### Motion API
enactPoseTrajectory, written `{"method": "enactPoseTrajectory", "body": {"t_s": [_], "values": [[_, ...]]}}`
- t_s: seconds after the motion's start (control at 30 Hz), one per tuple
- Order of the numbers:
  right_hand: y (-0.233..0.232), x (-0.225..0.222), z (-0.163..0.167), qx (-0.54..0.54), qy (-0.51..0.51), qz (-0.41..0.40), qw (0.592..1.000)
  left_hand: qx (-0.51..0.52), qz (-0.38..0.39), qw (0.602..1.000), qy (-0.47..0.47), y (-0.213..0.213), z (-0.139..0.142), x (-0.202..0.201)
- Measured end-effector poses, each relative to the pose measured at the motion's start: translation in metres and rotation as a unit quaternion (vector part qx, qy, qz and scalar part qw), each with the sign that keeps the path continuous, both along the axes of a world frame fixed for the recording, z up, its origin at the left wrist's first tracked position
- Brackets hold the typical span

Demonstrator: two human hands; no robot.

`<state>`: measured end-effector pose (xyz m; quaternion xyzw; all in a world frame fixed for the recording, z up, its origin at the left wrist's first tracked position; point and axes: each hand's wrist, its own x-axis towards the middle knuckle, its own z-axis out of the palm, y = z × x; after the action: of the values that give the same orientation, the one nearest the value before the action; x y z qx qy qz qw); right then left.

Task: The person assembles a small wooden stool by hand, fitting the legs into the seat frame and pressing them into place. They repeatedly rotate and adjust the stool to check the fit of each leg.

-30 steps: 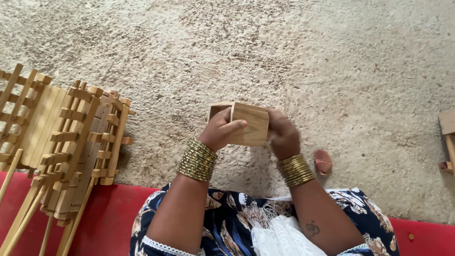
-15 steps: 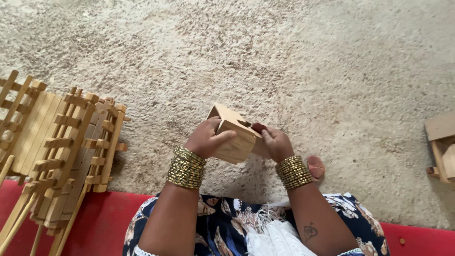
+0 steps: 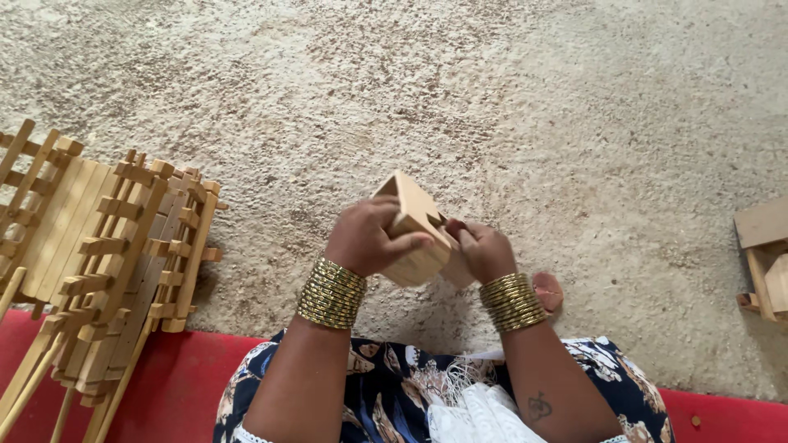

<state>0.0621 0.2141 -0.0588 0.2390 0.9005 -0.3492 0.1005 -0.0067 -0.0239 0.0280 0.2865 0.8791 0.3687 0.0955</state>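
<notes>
wooden box (image 3: pixel 417 234), tilted, is gripped by the left hand (image 3: pixel 367 239) and right hand (image 3: pixel 483 250) above the sandy floor (image 3: pixel 509 107), near stacked wooden racks (image 3: pixel 107 262).

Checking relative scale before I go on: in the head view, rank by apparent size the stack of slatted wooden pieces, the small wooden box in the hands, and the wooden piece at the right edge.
1. Stack of slatted wooden pieces, clearly largest.
2-3. Small wooden box and wooden piece at the right edge: unsure; the box is nearer the camera, the other is cropped.

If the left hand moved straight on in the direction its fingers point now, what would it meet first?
The left hand points toward the person's right and already grips the small wooden box. Just past the box is the right hand, which would likely be met first, though depth is hard to judge.
</notes>
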Motion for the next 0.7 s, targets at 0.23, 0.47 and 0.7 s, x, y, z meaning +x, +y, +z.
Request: {"method": "enactPoseTrajectory", "body": {"t_s": [0.23,0.47,0.7], "values": [[-0.002,0.001,0.004,0.006,-0.008,-0.025,1.000,0.034,0.079,0.996,0.011,-0.002,0.001,-0.003],[-0.010,0.003,0.003,-0.101,0.165,0.011,0.981,-0.017,0.058,0.993,0.101,0.008,-0.001,0.003],[-0.003,0.003,0.039,0.110,-0.144,0.019,0.983,0.106,0.171,0.978,0.046,0.007,-0.011,-0.005]]}}
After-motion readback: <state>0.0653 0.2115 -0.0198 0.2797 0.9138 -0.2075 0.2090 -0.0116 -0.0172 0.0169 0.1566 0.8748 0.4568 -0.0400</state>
